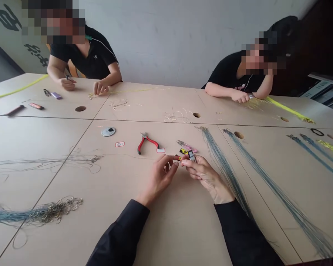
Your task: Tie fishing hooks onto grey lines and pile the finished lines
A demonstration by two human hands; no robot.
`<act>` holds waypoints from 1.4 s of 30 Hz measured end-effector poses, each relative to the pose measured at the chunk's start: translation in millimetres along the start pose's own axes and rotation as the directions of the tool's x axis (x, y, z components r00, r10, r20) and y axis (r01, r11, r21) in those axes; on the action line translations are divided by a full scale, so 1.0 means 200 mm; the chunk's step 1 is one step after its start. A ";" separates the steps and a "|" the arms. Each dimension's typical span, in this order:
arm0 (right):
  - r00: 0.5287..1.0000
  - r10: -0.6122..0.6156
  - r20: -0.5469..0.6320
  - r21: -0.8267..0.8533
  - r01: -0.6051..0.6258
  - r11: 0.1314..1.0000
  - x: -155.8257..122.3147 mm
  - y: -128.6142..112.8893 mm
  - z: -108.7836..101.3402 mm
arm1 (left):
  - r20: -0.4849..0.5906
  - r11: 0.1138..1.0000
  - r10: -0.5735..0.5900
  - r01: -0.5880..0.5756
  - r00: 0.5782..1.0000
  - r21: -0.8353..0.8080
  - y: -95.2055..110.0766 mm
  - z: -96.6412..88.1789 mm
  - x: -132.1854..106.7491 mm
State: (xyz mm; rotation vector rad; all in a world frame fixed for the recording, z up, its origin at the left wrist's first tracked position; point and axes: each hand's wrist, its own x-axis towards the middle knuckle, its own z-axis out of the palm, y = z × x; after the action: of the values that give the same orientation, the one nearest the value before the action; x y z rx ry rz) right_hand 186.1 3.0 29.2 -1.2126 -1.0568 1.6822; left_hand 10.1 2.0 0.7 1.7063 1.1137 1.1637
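Clamped in the right hand, a silvery lighter-looking thing sits just beside the left hand, probably so both can work close; can't tell if the left's pinching anything.

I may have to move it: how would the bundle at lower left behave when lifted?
The bundle would likely droop, its strands being thin and loose. The crowded, hook-like metal ends may snag one another.

Pliers on desk beyond left hand; snips just beyond right hand; line bundles right of both; hooks left; co-workers across desk.
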 end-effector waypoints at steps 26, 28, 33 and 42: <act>0.974 -0.227 -0.017 -0.317 0.210 0.925 -0.02 0.04 0.05 | 0.052 0.964 -0.199 0.205 0.979 -0.167 0.03 0.00 0.00; 0.970 -0.241 -0.016 -0.347 0.221 0.912 -0.01 0.04 0.05 | 0.047 0.967 -0.192 0.197 0.980 -0.163 0.04 0.00 0.00; 0.965 -0.262 0.018 -0.356 0.251 0.900 -0.01 0.05 0.05 | 0.044 0.957 -0.238 0.242 0.970 -0.161 0.03 -0.01 0.00; 0.974 -0.221 0.040 -0.359 0.220 0.907 -0.02 0.06 0.05 | 0.112 0.927 -0.243 0.265 0.964 -0.265 0.03 -0.02 0.02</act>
State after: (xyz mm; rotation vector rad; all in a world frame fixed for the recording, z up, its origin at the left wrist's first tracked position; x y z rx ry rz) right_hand 174.9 -5.7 21.8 -1.2634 -1.4922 1.3480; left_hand 8.8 3.7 7.7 1.3365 1.0345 1.0268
